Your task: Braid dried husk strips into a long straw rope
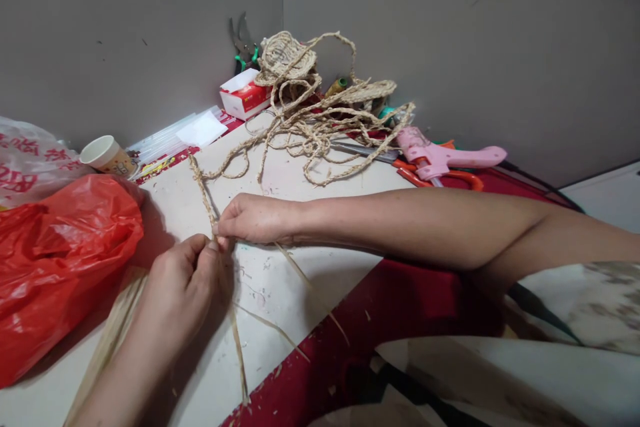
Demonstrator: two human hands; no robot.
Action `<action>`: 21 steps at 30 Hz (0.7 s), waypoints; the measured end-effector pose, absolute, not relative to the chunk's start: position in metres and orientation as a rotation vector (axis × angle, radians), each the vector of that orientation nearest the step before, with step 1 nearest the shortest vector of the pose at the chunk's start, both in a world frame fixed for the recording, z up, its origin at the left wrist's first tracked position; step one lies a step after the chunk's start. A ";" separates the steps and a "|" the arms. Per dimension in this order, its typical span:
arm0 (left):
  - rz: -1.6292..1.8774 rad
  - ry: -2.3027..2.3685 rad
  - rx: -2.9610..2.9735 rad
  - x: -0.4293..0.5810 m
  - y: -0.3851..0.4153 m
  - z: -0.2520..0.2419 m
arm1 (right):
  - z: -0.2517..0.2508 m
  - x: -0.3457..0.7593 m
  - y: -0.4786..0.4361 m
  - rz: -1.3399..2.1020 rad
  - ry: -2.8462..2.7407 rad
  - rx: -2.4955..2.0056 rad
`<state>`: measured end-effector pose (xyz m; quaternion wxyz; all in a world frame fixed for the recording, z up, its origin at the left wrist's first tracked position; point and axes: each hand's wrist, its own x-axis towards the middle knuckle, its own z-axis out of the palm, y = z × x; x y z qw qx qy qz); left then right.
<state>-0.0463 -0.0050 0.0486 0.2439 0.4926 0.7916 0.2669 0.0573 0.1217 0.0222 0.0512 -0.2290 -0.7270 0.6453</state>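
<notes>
A braided straw cord (201,192) runs down to my fingertips from a loose heap of the same cord (320,130) on the white board. My right hand (255,217) pinches the cord's lower end between thumb and finger. Just below it, my left hand (187,273) is closed at the same spot, thumb against forefinger, on the straw strands. Loose straw strands (239,347) trail from under the hands toward the board's near edge. Part of the braid's end is hidden by my fingers.
A red plastic bag (65,260) and a paper cup (106,155) stand at left. Flat straw strips (107,340) lie under my left forearm. Behind are a small red-and-white box (246,95) and pruning shears (243,43). A pink glue gun (445,155) lies at right over orange-handled scissors (463,179).
</notes>
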 end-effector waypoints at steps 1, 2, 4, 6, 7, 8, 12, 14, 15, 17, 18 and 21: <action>0.696 2.216 1.399 -0.041 -0.006 0.048 | 0.021 0.057 0.121 2.002 -2.179 -0.716; 0.661 2.266 1.447 -0.037 -0.006 0.047 | 0.019 0.057 0.120 2.033 -2.153 -0.740; 0.615 2.348 1.510 -0.031 -0.008 0.041 | 0.017 0.058 0.118 2.099 -2.109 -0.765; 0.625 2.404 1.530 -0.028 -0.010 0.034 | 0.016 0.058 0.117 2.177 -2.045 -0.743; 0.652 2.422 1.531 -0.027 -0.011 0.031 | 0.016 0.058 0.116 2.207 -2.014 -0.730; 0.679 2.426 1.532 -0.027 -0.012 0.029 | 0.016 0.058 0.116 2.228 -1.990 -0.718; 0.651 2.315 1.553 -0.029 -0.016 0.036 | 0.022 0.059 0.116 2.308 -1.946 -0.734; 0.629 2.252 1.579 -0.034 -0.016 0.044 | 0.027 0.060 0.117 2.372 -1.907 -0.754; 0.675 2.254 1.569 -0.037 -0.016 0.048 | 0.028 0.061 0.118 2.403 -1.884 -0.749; 0.889 2.261 1.447 -0.047 -0.013 0.051 | 0.031 0.062 0.120 2.456 -1.854 -0.698; 0.979 2.234 1.343 -0.052 -0.010 0.051 | 0.031 0.063 0.121 2.484 -1.843 -0.673; 1.153 1.995 0.903 -0.067 0.001 0.042 | 0.029 0.064 0.123 2.566 -1.825 -0.577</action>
